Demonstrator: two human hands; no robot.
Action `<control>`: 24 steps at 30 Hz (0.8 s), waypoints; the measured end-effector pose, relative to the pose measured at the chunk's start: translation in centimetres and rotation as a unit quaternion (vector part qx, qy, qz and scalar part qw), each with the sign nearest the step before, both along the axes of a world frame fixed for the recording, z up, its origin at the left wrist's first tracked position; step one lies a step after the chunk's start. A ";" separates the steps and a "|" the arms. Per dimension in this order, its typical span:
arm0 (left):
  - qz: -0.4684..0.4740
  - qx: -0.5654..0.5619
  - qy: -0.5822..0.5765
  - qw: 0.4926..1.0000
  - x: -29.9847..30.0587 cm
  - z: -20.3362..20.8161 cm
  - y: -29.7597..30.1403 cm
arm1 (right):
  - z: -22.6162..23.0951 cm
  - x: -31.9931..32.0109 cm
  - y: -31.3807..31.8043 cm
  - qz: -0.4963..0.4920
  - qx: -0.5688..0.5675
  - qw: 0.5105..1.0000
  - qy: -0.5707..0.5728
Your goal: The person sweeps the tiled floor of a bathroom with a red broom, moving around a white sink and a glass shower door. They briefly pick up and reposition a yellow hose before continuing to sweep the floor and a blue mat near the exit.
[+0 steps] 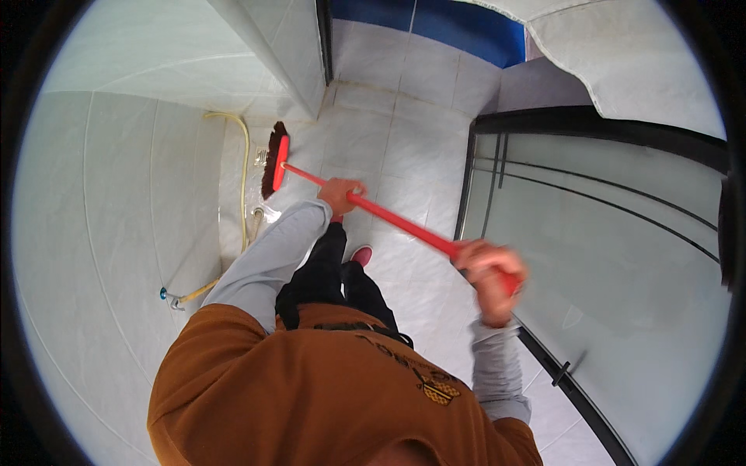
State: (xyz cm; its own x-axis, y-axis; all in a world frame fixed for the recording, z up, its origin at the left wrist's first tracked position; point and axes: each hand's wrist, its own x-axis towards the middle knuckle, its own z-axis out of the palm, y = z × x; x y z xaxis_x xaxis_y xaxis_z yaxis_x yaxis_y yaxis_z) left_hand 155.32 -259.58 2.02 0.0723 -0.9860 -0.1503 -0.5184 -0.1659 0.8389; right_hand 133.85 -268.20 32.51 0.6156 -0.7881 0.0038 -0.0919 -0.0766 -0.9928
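A broom with a red handle (404,223) slants across in front of me, its dark-bristled red head (280,161) low on the left, close to the tiled floor. My left hand (339,195) is closed round the thinner lower part of the handle. Near the handle's upper end, to the right, my right hand (491,273) grips it, a little smeared by motion. Whether the bristles press on the floor I cannot tell.
A yellow hose (247,155) runs down the left wall to a tap (172,300). Near the broom head is a floor drain (260,158). On the right stands a frosted glass door (590,225) with a dark frame. My feet in reddish shoes (362,255) stand below.
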 end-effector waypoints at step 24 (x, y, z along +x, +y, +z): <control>-0.234 -0.015 0.156 0.960 -3.0 1.6 -7.8 | 6.1 0.4 3.8 -0.038 -0.193 0.980 0.040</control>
